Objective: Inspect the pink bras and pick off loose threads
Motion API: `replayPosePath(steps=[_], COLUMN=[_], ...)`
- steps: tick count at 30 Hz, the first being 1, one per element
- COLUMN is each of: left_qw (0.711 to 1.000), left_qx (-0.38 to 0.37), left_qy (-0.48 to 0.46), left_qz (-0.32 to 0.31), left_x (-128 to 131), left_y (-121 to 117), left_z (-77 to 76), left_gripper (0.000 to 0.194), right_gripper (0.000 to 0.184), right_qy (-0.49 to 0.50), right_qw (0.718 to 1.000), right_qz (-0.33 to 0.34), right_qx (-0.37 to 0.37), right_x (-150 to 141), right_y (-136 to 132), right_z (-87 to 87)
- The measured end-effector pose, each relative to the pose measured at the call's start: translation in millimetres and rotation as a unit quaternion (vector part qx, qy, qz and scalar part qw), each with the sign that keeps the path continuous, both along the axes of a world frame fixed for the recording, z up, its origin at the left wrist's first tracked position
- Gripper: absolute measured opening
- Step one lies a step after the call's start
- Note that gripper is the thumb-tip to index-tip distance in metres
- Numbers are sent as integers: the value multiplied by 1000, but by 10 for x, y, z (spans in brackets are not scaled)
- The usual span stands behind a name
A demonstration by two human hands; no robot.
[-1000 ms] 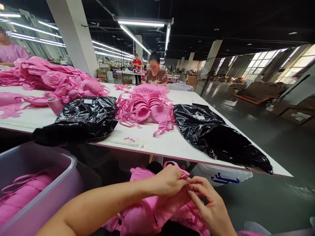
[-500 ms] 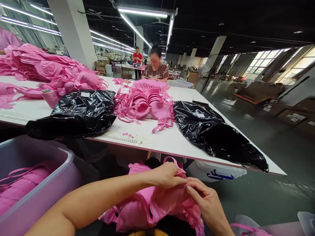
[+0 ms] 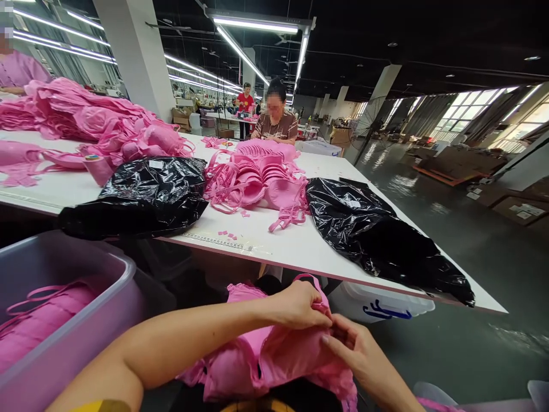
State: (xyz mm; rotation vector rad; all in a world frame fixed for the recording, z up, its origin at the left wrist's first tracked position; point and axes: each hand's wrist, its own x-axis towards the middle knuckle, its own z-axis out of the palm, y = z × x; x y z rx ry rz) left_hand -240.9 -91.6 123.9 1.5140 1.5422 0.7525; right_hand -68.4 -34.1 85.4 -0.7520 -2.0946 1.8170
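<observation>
A pink bra lies in my lap below the table's front edge. My left hand is closed, pinching a strap or edge of this pink bra near its top. Touching it from the right, my right hand pinches the same spot of fabric with curled fingers. Both forearms reach in from the bottom of the view.
The white table carries two black plastic bags, a stack of pink bras and a larger pink heap. A grey bin with pink garments stands at left. A person sits across the table.
My hands have stayed together on the bra, with the right fingers sliding slightly under the left hand. The view shifted a little.
</observation>
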Motion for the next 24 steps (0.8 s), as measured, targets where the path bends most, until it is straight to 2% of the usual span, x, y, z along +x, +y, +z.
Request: replayPosePath(steps=[2,6,11,13,15,16,19,20,21,22,24], left_qw=[1000,999,999,999,998,997,974,974,983,992,981], left_qx=[-8,-21,-9,-11,8,38,145,142,111,47,-62], left_qy=[25,33,18,29,55,69,83,66,32,-27,-165], left_qz=[-12,-35,-32,-39,-7,28,152,166,146,114,76], left_x=[-52,-179,-179,-171,-182,-188,-160,-125,-77,-17,122], left_y=[-61,-227,-241,-225,-274,-335,-633,-742,-837,-907,-950], left_z=[10,-20,-97,-69,13,66,167,145,81,-25,-338], left_gripper=[18,45,46,50,55,54,29,24,24,25,25], right_gripper=[35,40,45,43,43,42,41,40,40,41,43], right_qy=[-10,16,-21,-23,-7,-3,10,16,24,30,27], right_qw=[1000,998,1000,1000,998,996,984,980,977,976,979], right_qz=[6,-58,14,12,-27,-55,-132,-150,-163,-170,-164], right_qx=[-5,-27,-12,-17,-47,-69,-118,-126,-132,-133,-121], right_x=[27,69,15,-3,2,9,28,27,21,13,-4], right_y=[15,50,5,-17,-19,-12,19,29,35,39,35], right_z=[-13,-20,60,58,17,-13,-96,-116,-130,-142,-161])
